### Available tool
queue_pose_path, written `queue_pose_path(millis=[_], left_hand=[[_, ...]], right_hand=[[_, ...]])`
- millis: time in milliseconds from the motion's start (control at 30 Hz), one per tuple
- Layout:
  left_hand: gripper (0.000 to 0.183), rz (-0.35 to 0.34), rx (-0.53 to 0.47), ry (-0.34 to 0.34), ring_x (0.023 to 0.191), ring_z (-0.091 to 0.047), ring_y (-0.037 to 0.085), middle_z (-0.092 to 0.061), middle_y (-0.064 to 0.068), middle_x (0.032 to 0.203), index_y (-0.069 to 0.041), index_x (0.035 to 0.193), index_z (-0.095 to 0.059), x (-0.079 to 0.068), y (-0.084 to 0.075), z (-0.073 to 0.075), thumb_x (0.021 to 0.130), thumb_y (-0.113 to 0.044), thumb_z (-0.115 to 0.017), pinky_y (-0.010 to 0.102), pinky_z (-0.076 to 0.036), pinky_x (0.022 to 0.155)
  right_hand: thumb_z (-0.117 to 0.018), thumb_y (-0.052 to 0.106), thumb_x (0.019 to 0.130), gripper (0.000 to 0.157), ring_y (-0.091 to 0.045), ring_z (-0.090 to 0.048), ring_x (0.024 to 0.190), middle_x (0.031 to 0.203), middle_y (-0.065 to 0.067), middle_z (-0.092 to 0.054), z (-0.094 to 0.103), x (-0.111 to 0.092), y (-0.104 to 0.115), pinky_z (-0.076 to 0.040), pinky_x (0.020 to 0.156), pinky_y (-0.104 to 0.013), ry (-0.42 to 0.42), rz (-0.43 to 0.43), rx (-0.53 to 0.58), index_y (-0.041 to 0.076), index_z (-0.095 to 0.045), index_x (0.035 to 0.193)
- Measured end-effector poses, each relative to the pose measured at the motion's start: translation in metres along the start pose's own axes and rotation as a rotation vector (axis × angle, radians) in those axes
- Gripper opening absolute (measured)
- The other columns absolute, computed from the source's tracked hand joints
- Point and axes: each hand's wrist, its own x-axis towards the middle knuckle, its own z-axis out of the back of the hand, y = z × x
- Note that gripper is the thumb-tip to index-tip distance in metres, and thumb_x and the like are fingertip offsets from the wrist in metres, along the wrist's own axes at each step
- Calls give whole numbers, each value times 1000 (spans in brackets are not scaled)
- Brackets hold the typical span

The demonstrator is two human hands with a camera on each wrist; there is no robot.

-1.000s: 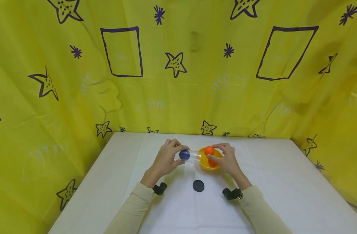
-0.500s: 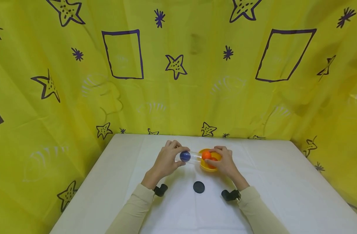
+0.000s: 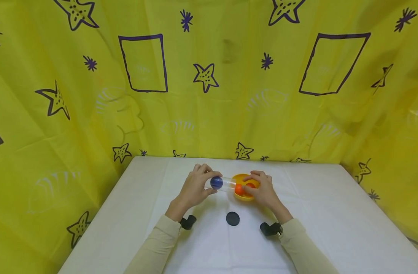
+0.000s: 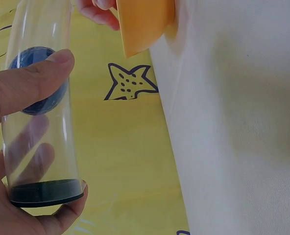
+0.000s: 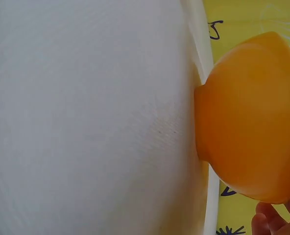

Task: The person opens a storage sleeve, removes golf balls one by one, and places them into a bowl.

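Observation:
My left hand (image 3: 193,188) grips a clear tube (image 3: 227,183) lying nearly level, with a dark blue ball (image 3: 216,182) inside it. In the left wrist view the thumb presses across the tube over the ball (image 4: 36,105), and a dark cap (image 4: 47,192) closes the end by the palm. The tube's other end reaches the rim of a yellow-orange bowl (image 3: 241,176). An orange ball (image 3: 239,189) sits in the bowl below the tube's mouth. My right hand (image 3: 265,190) hovers over the bowl, thumb and fingers apart; a second, redder ball (image 3: 251,185) shows partly between them.
A black round disc (image 3: 232,219) lies on the white table (image 3: 202,247) between the forearms. Behind the table hangs a yellow patterned curtain (image 3: 229,114). Each wrist wears a small black camera.
My right hand brought an orange ball left to the tube's mouth, and the ball has since dropped from the fingertips lower into the bowl. My left hand and tube have hardly moved.

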Motion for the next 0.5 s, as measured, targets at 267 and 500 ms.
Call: queue_pose_path(millis=[267,500], left_hand=[[46,4,-2,-3,108,-48,22,-61,2,117,-29,121,-73,0,0,0,80,-17,-89,35,-43,84],[46,9,1,2,108,-48,22,-61,2,117,-29,122,-73,0,0,0,80,-18,-89,35,-44,85]], right_hand=[[-73,23,95,25,-43,-23,142,150,-19,-44,10,-8,4,-28,111,-73,-34,33,5,10,-72,116],[-73,21,95,23,-36,-36,126,131,-17,-53,13,-23,15,-40,100,-59,-75,77,-18,10,-72,115]])
